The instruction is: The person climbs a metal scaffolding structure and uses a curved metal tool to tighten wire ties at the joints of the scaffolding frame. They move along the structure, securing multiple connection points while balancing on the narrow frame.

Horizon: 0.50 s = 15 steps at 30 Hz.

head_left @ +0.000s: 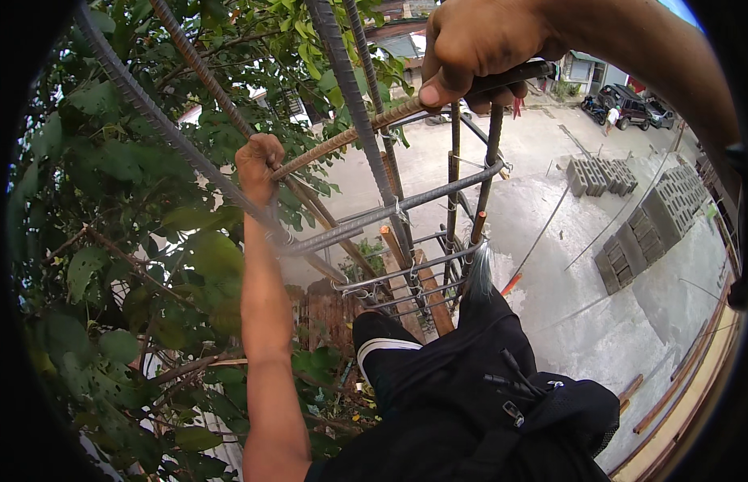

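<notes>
Upright ribbed rebars (342, 72) rise in front of me, joined by rectangular steel stirrups (390, 210) tied with thin wire. My left hand (261, 161) is closed where a rusty crosswise rebar (342, 140) meets a leaning upright. At the top my right hand (486, 44) is closed around the far part of that rebar, its thumb lying along it. A dark end (535, 71) sticks out past the right hand's fingers; whether it is the same bar I cannot tell. Below the cage's right corner hangs a bundle of tie wire (480, 273) against my leg.
Leafy branches (117, 169) crowd the left side. Far below on the right lie a concrete yard (551, 233), stacked hollow blocks (647, 229), parked vehicles (627, 108) and a person (613, 119). Wooden boards (430, 297) stand inside the cage near my legs.
</notes>
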Tool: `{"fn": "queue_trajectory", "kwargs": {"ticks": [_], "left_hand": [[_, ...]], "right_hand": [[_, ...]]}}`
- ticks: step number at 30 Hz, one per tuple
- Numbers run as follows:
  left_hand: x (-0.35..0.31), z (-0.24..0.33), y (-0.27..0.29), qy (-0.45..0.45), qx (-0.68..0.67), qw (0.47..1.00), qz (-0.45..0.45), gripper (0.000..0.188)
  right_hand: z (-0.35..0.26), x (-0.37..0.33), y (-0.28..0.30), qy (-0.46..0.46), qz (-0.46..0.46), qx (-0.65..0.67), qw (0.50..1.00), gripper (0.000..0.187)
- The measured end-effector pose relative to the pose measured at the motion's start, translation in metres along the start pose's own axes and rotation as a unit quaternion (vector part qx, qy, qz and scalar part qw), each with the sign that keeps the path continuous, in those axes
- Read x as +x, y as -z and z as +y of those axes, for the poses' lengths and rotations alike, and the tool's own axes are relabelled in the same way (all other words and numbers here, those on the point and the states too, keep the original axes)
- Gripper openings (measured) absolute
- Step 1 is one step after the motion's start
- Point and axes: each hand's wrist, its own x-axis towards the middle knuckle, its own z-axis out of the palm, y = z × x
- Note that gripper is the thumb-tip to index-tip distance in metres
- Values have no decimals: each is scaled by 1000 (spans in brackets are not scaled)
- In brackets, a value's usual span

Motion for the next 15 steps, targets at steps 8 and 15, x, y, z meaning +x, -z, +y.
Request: {"fn": "queue_trajectory", "kwargs": {"ticks": [8, 15], "left_hand": [[3, -5, 5, 0, 13, 1000, -11, 52], [0, 2, -1, -11, 68, 998, -11, 53]], "right_hand": [[11, 8, 4, 162, -96, 64, 980, 30], [10, 17, 14, 196, -120, 69, 971, 24]]}}
